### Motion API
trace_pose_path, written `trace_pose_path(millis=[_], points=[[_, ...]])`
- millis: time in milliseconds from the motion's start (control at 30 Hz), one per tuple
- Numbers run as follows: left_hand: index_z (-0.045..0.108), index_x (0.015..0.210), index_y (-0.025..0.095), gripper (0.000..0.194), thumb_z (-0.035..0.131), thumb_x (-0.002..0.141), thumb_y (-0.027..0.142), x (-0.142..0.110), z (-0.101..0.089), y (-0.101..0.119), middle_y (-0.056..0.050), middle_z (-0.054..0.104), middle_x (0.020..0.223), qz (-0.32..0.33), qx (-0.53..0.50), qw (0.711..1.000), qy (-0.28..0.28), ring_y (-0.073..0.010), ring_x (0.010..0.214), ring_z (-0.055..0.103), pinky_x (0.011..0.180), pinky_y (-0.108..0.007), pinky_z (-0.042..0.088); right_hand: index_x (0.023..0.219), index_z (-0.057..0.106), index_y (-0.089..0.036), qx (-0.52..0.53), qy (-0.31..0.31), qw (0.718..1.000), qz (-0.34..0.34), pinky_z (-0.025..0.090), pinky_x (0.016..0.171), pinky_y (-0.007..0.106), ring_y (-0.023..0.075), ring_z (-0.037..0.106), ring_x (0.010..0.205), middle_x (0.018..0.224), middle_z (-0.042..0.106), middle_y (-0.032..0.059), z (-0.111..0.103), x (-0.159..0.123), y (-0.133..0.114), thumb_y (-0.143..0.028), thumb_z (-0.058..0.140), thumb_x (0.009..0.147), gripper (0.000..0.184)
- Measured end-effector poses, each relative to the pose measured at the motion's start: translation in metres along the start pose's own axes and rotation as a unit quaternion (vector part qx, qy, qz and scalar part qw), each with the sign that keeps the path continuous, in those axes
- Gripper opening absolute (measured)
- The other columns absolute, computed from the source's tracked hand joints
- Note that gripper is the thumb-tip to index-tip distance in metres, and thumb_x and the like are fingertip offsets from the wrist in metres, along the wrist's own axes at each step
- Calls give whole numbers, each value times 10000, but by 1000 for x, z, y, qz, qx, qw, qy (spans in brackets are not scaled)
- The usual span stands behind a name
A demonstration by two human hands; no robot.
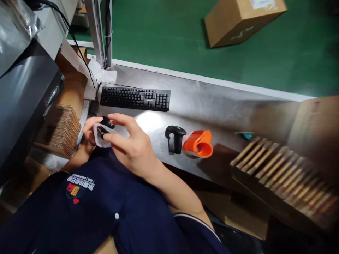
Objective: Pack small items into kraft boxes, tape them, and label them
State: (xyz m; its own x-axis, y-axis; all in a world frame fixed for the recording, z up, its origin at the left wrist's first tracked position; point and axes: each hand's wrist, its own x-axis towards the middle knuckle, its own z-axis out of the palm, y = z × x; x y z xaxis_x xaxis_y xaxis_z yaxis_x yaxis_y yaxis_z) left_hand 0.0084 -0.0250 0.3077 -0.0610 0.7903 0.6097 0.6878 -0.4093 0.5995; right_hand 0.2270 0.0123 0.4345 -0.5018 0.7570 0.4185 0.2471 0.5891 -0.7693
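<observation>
Close to my chest, both hands meet at a small clear plastic bag with a small black item at its mouth. My left hand grips the bag from the left side. My right hand pinches the black item and the bag's edge between thumb and fingers. How far the black item sits inside the bag I cannot tell.
A black keyboard lies on the metal table. A black barcode scanner and an orange tape dispenser stand at centre. Stacked cardboard is at left, a box of slotted items at right, a carton on the green floor.
</observation>
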Motion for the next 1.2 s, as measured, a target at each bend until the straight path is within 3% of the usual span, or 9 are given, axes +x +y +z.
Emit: trace_pose_path(millis=[67, 267, 467, 667, 800, 900, 1033, 1133, 1200], points=[[428, 1430, 254, 791, 638, 899, 800, 25, 12, -2, -121, 706, 1224, 71, 8, 997, -28, -295, 1115, 722, 968, -512, 615, 1054, 826, -321, 31, 23, 998, 48, 620, 1090, 535, 291, 663, 1293, 1500, 631, 63, -5, -2, 27, -184, 753, 911, 211], [586, 1413, 185, 799, 855, 791, 609, 97, 16, 16, -160, 688, 1403, 64, 108, 929, -348, -346, 1277, 676, 1000, -445, 545, 895, 869, -240, 231, 29, 936, 264, 646, 988, 502, 339, 713, 1258, 1379, 740, 119, -8, -3, 124, -464, 912, 750, 271], [702, 1160, 167, 553, 878, 790, 539, 128, 13, 43, -128, 752, 1144, 140, 213, 847, -466, -325, 1005, 718, 814, -383, 486, 774, 817, -192, 416, 0, 821, 392, 676, 827, 379, 279, 824, 905, 856, 844, 66, 39, -15, 142, -589, 968, 608, 456], [743, 1063, 138, 497, 894, 778, 516, 134, 23, 52, -164, 770, 1072, 174, 247, 807, -507, -345, 1000, 716, 786, -390, 482, 631, 739, -180, 407, -7, 840, 359, 654, 714, 288, 222, 820, 784, 694, 795, 24, 57, -7, 119, -595, 887, 716, 449], [756, 1121, 144, 603, 890, 753, 603, 136, 14, 56, -164, 788, 1082, 150, 253, 792, -535, -353, 1037, 715, 930, -436, 514, 505, 624, -152, 357, 23, 893, 272, 578, 678, 185, 171, 815, 843, 652, 756, 2, 59, 5, 96, -587, 784, 846, 576], [659, 1419, 193, 886, 868, 733, 712, 136, -20, 57, -131, 769, 1281, 105, 173, 868, -454, -358, 1202, 696, 1191, -538, 427, 546, 644, -175, 363, 22, 895, 257, 555, 601, 151, 139, 791, 716, 608, 740, 7, 71, 2, 101, -582, 751, 874, 534], [466, 1615, 256, 924, 743, 872, 732, 116, -54, 49, -126, 545, 1642, -2, -35, 991, -130, -345, 1509, 524, 1287, -535, 378, 755, 770, -203, 552, -20, 746, 372, 597, 587, 257, 151, 740, 608, 687, 789, -11, 90, -13, 137, -544, 902, 645, 382], [485, 1581, 265, 860, 759, 884, 687, 81, -36, 32, -144, 543, 1644, -173, -226, 950, 126, -318, 1472, 576, 1200, -459, 500, 866, 805, -210, 604, -7, 702, 378, 655, 729, 355, 221, 781, 780, 834, 837, 13, 96, -18, 158, -372, 973, 560, 385], [639, 1419, 216, 758, 809, 838, 673, 59, -11, 19, -156, 689, 1477, -302, -294, 893, 157, -321, 1359, 669, 1140, -434, 551, 917, 821, -203, 608, 5, 704, 367, 647, 851, 390, 244, 788, 890, 900, 852, 30, 96, -18, 164, -325, 978, 572, 398]])
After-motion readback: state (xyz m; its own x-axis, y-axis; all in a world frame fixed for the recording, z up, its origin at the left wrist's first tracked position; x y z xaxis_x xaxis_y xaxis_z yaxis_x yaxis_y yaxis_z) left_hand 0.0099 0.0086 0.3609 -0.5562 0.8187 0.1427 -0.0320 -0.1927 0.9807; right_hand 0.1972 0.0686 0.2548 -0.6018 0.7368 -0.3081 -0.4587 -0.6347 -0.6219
